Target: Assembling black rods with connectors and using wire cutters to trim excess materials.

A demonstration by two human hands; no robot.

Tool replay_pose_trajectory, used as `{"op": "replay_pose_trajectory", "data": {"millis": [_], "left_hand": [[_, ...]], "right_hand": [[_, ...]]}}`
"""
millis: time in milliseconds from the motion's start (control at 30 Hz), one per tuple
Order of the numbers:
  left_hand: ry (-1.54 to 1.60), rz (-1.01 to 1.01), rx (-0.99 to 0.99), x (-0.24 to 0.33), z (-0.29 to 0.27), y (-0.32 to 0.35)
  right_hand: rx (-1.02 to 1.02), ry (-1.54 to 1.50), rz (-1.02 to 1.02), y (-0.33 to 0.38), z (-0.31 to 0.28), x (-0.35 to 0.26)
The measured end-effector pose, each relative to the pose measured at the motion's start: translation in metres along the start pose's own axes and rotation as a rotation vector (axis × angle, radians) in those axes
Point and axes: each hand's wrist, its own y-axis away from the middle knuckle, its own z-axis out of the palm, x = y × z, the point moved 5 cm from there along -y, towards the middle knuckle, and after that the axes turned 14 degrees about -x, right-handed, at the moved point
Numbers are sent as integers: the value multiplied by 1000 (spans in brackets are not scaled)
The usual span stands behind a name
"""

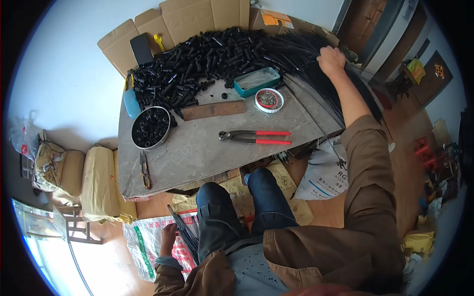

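My right hand [332, 60] reaches to the far right of the table, over a heap of long thin black rods [316, 81]. Its fingers are curled down among the rod ends, and what they pinch is hidden. Low beside my left thigh is my left hand [169, 238], fingers curled in. It is close against a bundle of black rods [186, 234] that lies over a white printed sack [143, 241]; whether it grips one is too small to make out. One single rod [311, 117] slants across the table's right side to its front edge.
Short black tubular parts [197, 64] are heaped along the table's back. Pincers with red handles [256, 137], small pliers [144, 170], a round pan [150, 128], a teal box of pins [256, 81], a white dish [269, 100] and a flat bar [214, 110] lie on the tabletop [192, 158].
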Motion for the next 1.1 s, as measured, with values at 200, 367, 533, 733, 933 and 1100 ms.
{"op": "replay_pose_trajectory", "data": {"millis": [200,367,533,733,933,1100], "left_hand": [[-349,340,-140,110,39,30],[-141,469,-569,210,87,94],[-86,875,-962,386,147,204],[591,865,-1081,491,220,224],[804,951,-641,514,184,208],[820,1156,-367,547,131,195]], "right_hand": [[-7,-63,32,-11,-54,36],[107,-167,-35,10,-123,25],[169,-152,-319,91,-218,-43],[73,-251,-808,213,-229,-138],[145,-628,-758,233,-173,-148],[-702,-1517,-754,252,-115,-199]]}}
